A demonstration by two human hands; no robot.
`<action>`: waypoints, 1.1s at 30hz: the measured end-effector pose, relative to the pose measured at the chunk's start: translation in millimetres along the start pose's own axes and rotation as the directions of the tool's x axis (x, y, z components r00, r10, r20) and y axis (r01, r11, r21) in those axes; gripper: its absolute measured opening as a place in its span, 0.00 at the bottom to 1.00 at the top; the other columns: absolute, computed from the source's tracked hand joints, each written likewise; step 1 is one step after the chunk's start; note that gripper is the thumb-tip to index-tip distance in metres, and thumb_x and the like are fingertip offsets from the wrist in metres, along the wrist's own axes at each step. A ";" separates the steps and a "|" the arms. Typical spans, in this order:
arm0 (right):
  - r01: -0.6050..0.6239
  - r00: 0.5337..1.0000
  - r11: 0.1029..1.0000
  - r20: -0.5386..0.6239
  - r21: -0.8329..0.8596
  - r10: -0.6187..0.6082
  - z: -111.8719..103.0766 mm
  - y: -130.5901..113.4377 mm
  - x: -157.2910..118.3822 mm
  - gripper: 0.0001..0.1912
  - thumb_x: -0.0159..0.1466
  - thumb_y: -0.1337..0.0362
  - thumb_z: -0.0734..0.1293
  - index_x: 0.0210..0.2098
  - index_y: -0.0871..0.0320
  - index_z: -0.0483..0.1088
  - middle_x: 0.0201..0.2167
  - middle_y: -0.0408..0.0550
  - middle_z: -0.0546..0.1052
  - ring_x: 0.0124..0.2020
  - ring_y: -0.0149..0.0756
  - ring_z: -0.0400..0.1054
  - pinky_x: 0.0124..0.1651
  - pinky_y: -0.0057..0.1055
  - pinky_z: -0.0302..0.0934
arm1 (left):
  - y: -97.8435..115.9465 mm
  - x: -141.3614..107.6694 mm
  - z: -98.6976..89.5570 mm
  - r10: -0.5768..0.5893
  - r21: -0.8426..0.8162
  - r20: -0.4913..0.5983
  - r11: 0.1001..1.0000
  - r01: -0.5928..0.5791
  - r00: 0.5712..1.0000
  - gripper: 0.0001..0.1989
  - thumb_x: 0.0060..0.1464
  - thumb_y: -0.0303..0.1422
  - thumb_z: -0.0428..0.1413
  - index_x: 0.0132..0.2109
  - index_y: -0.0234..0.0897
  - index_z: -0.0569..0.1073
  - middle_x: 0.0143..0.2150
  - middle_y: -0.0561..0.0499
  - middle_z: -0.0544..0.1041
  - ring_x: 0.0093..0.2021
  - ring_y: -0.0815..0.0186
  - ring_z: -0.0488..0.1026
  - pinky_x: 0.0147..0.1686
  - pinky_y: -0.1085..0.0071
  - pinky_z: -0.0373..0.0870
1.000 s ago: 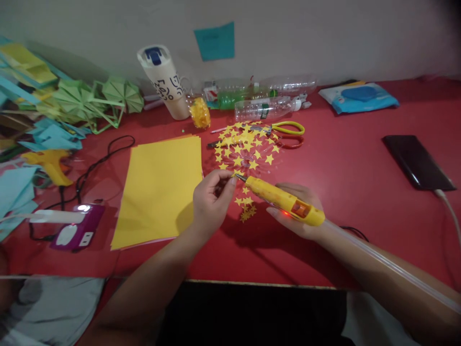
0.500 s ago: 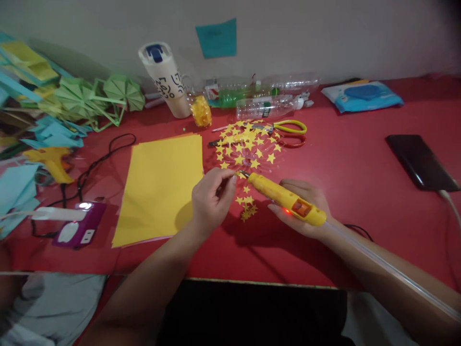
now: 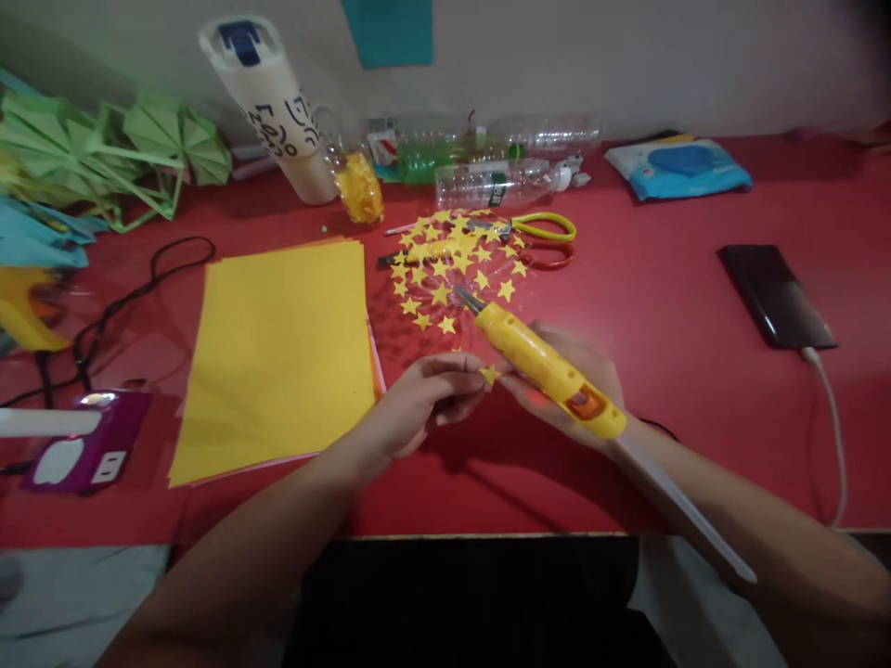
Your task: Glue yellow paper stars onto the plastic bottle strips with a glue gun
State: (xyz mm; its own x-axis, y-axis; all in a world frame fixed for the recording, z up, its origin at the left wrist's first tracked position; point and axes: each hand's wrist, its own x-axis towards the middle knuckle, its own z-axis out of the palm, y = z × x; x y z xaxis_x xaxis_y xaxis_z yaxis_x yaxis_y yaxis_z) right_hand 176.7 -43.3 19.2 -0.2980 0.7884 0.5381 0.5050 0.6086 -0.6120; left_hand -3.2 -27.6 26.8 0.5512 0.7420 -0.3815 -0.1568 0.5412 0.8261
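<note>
The left hand (image 3: 424,404) had its fingertips pinched shut on a yellow paper star (image 3: 490,375), at two o'clock from its knuckles. The right hand (image 3: 585,357) gripped a yellow hot-glue gun (image 3: 535,357), its fingers curled and partly hidden, the nozzle aimed between ten and eleven; I could not tell whether a right fingertip touched the star. Loose yellow stars (image 3: 460,263) spread at the left hand's twelve, a paper stack (image 3: 278,353) between nine and ten

Your bare left hand (image 3: 428,401) pinches between its fingers (image 3: 456,382); your bare right hand (image 3: 588,362) grips, both bare forearms (image 3: 278,529) slanting inward.
</note>
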 end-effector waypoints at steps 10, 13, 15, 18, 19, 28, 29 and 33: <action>-0.019 0.998 0.997 -0.064 -0.073 0.014 -5.5 -9.6 2.6 0.09 0.60 0.71 0.65 0.29 0.54 0.62 0.25 0.40 0.70 0.27 0.29 0.67 0.29 0.27 0.64 | -1.0 -1.8 -2.7 0.224 0.258 -0.033 0.944 -0.208 0.974 0.05 0.48 0.31 0.56 0.27 0.38 0.68 0.22 0.56 0.66 0.21 0.73 0.60 0.21 0.75 0.58; -0.028 0.991 0.995 -0.137 -0.098 0.015 -1.9 -7.1 4.4 0.07 0.60 0.68 0.65 0.29 0.53 0.62 0.25 0.40 0.71 0.26 0.32 0.69 0.28 0.29 0.67 | -0.3 -4.1 -2.5 0.398 0.434 -0.098 0.842 -0.321 0.912 0.02 0.48 0.30 0.56 0.32 0.38 0.70 0.26 0.56 0.68 0.25 0.72 0.65 0.25 0.75 0.64; -0.021 0.988 0.998 -0.153 -0.064 0.011 0.3 -7.5 5.2 0.07 0.60 0.66 0.65 0.28 0.52 0.61 0.23 0.39 0.70 0.24 0.32 0.68 0.25 0.30 0.66 | -1.7 -5.2 -1.6 0.446 0.495 -0.108 0.799 -0.341 0.888 0.05 0.48 0.30 0.57 0.35 0.38 0.70 0.25 0.57 0.67 0.24 0.73 0.64 0.24 0.77 0.63; -0.043 0.993 0.995 -0.111 -0.087 0.033 -0.1 -12.9 6.7 0.07 0.61 0.66 0.65 0.28 0.51 0.61 0.23 0.38 0.70 0.24 0.31 0.68 0.25 0.29 0.66 | -5.6 -6.6 -0.4 0.492 0.566 -0.089 0.741 -0.363 0.866 0.05 0.48 0.30 0.57 0.35 0.38 0.68 0.26 0.57 0.68 0.24 0.74 0.64 0.23 0.78 0.64; -0.044 0.995 0.993 -0.093 -0.108 0.034 -1.0 -15.0 7.3 0.07 0.60 0.67 0.65 0.28 0.51 0.61 0.24 0.38 0.71 0.24 0.31 0.69 0.26 0.29 0.66 | -6.8 -7.2 -0.5 0.525 0.603 -0.083 0.703 -0.376 0.847 0.04 0.49 0.30 0.56 0.34 0.38 0.68 0.26 0.57 0.68 0.24 0.74 0.65 0.23 0.78 0.64; -0.052 0.993 0.985 -0.112 -0.163 0.034 -1.9 -16.5 12.5 0.08 0.60 0.69 0.67 0.27 0.52 0.64 0.25 0.39 0.72 0.26 0.31 0.69 0.28 0.30 0.65 | -5.1 -5.5 -18.3 0.780 0.947 0.098 0.118 -0.300 0.618 0.12 0.58 0.30 0.52 0.49 0.35 0.73 0.21 0.59 0.71 0.18 0.76 0.62 0.22 0.78 0.60; -0.061 0.992 0.984 -0.123 -0.165 0.041 -1.0 -15.9 13.5 0.08 0.60 0.69 0.67 0.28 0.52 0.64 0.25 0.40 0.72 0.27 0.32 0.69 0.28 0.31 0.65 | -5.0 -3.3 -20.1 0.776 0.961 0.118 0.068 -0.269 0.619 0.13 0.59 0.30 0.53 0.49 0.35 0.74 0.21 0.58 0.72 0.18 0.75 0.63 0.22 0.77 0.60; -0.081 0.986 0.983 -0.158 -0.167 0.055 3.0 -11.2 17.6 0.06 0.59 0.70 0.67 0.29 0.53 0.67 0.31 0.43 0.72 0.32 0.33 0.70 0.32 0.33 0.66 | -6.0 6.7 -23.3 0.751 0.975 0.155 -0.013 -0.220 0.642 0.14 0.60 0.32 0.51 0.51 0.34 0.75 0.21 0.56 0.74 0.19 0.73 0.67 0.22 0.76 0.60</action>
State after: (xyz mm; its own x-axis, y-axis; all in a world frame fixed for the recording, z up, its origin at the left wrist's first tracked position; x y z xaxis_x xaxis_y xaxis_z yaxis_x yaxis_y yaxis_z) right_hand 163.4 -36.0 33.8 -0.1379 0.7964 0.5888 0.6556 0.5190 -0.5485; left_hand -17.6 -16.6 9.5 0.3627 0.8214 0.4401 0.6802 -0.5562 0.4775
